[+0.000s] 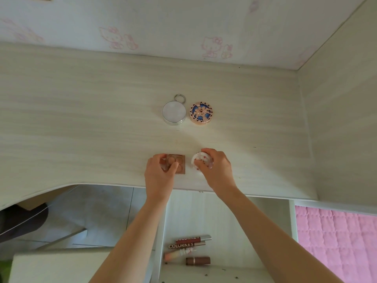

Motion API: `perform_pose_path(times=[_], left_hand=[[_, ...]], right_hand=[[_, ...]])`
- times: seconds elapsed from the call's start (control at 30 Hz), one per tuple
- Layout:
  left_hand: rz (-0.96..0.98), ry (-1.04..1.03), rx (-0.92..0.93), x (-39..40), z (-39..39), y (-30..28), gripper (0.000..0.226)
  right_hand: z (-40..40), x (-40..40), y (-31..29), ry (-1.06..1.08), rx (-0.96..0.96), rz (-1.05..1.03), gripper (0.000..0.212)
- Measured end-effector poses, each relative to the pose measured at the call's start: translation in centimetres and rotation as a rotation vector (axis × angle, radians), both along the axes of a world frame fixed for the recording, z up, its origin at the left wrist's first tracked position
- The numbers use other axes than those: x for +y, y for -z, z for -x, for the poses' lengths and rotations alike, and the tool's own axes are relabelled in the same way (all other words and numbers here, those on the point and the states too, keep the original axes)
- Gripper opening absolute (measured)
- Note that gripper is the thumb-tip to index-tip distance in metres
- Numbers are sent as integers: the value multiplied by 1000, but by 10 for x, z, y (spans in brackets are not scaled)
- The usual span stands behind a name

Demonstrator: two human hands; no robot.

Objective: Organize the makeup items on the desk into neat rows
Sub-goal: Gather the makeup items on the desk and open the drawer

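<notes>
On the pale wooden desk (102, 119), a silver round compact (174, 112) with a key ring lies beside a pink round compact (201, 113) with a blue flower lid. Nearer the front edge, my left hand (160, 172) grips a square brown eyeshadow palette (177, 162) that rests on the desk. My right hand (216, 168) is closed over a white round compact (201, 160) with red dots, just right of the palette. The fingers hide part of both items.
An open drawer (214, 221) below the desk's front edge holds two lip gloss tubes (190, 242), a pale pink tube (179, 253) and a brown lipstick (197, 260). A side panel (336, 129) walls the right. Pink quilted fabric (336, 242) lies lower right.
</notes>
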State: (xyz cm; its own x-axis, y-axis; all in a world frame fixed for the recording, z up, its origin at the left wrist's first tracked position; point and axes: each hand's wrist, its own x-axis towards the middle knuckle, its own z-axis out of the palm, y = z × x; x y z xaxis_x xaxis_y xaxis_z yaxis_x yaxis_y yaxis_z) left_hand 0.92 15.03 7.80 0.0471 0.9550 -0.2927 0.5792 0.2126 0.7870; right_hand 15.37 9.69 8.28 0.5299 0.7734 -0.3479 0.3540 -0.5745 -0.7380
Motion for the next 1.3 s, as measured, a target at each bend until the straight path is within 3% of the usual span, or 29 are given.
perform_pose_path(times=[0.37, 0.5, 0.63, 0.77, 0.87, 1.3], left_hand=[[-105, 160, 281, 3, 2, 8, 45], [-453, 300, 394, -8, 6, 16, 43], [-591, 433, 379, -22, 5, 29, 41], [-593, 511, 333, -28, 2, 39, 41], [-581, 505, 318, -27, 1, 41, 41], [-567, 482, 291, 21, -16, 43, 42]], right_hand=[[4, 7, -2, -47, -42, 80, 41], [4, 4, 2, -56, -109, 83, 39], [5, -2, 2, -72, -166, -3, 48], [15, -19, 3, -142, -309, -150, 60], [20, -33, 10, -241, -349, -149, 71], [9, 21, 18, -187, -330, -196, 64]])
